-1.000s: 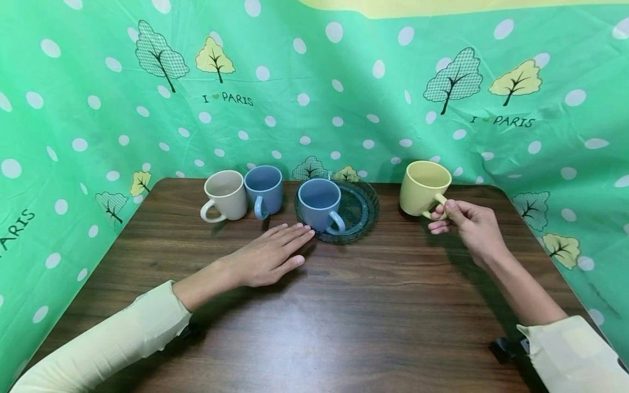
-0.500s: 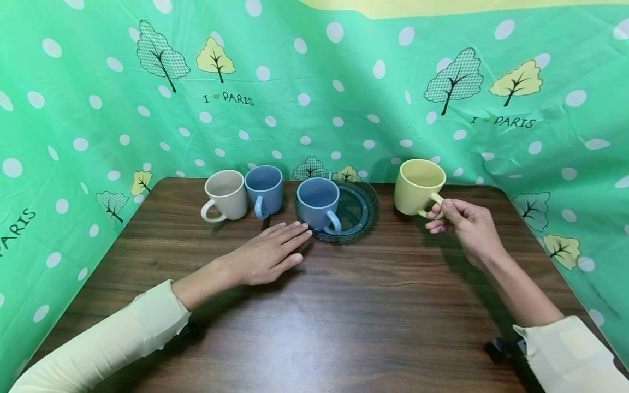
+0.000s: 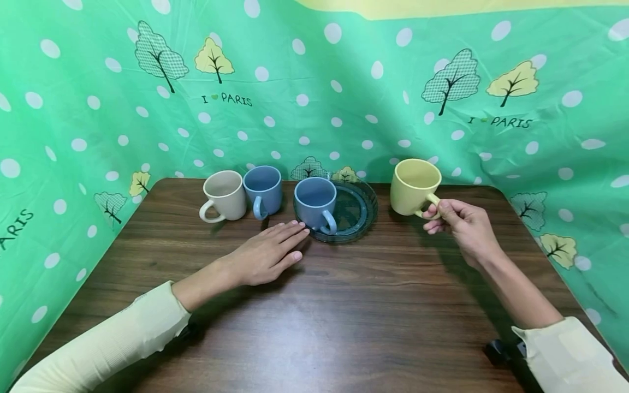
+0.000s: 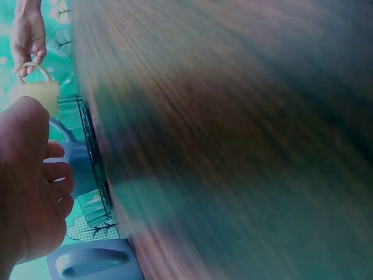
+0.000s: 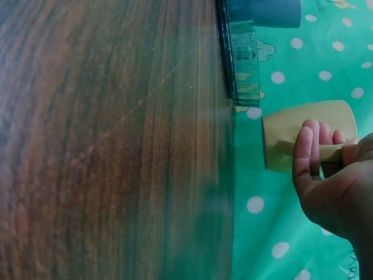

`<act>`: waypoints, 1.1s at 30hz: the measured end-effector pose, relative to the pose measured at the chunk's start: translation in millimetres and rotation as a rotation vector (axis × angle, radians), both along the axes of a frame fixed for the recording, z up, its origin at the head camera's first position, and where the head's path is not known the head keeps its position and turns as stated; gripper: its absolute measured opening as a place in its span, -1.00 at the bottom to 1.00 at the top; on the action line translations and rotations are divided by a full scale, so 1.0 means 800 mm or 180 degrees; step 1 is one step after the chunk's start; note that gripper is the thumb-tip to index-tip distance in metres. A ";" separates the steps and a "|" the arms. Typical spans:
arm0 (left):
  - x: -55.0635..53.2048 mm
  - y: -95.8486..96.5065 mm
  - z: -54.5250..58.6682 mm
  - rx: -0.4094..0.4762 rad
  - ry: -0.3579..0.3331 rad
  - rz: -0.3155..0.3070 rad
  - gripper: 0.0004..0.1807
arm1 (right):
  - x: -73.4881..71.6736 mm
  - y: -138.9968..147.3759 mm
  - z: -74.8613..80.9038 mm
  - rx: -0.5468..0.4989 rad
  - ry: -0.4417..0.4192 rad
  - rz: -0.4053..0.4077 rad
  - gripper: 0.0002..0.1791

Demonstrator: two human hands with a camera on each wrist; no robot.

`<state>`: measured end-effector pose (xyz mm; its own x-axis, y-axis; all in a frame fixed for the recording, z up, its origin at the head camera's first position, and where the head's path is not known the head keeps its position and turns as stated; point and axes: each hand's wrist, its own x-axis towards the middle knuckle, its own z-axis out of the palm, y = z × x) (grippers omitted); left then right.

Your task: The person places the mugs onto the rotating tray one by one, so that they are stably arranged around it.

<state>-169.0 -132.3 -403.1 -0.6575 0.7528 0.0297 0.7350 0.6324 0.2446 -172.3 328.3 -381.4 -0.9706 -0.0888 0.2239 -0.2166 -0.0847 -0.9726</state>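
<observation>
A yellow mug (image 3: 415,188) is held by its handle in my right hand (image 3: 467,226), thumb and fingers pinching it. In the right wrist view a gap shows between the mug's base and the table. My left hand (image 3: 267,252) reaches in with straight fingers, palm down, at the near left rim of a dark glass plate (image 3: 356,232). Whether its fingertips touch the rim I cannot tell. On the left part of that plate stands a blue mug (image 3: 314,199), upright, its handle toward me.
Left of the plate, a white mug (image 3: 226,194) and a second blue mug (image 3: 263,188) stand upright side by side on the brown wooden table (image 3: 344,316). A green dotted cloth (image 3: 275,109) hangs right behind the table's far edge.
My right hand has moved the yellow mug a little to the left, toward the plate. The left hand and the other mugs stay where they were.
</observation>
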 end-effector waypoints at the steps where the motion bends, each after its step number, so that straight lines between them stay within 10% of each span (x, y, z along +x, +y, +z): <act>1: 0.000 0.000 0.000 -0.0001 -0.0005 0.0016 -0.32 | 0.000 -0.001 0.000 -0.0013 0.0009 0.0012 -0.73; 33: -0.002 0.000 -0.006 -0.0002 0.0065 0.0242 -0.28 | 0.000 -0.022 0.016 0.0025 0.0181 0.0180 -0.71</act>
<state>-170.9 -132.2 -407.5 -0.7121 0.7008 0.0432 0.6897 0.6867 0.2297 -172.6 310.4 -368.2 -0.9497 -0.1451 0.2775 -0.2665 -0.0908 -0.9595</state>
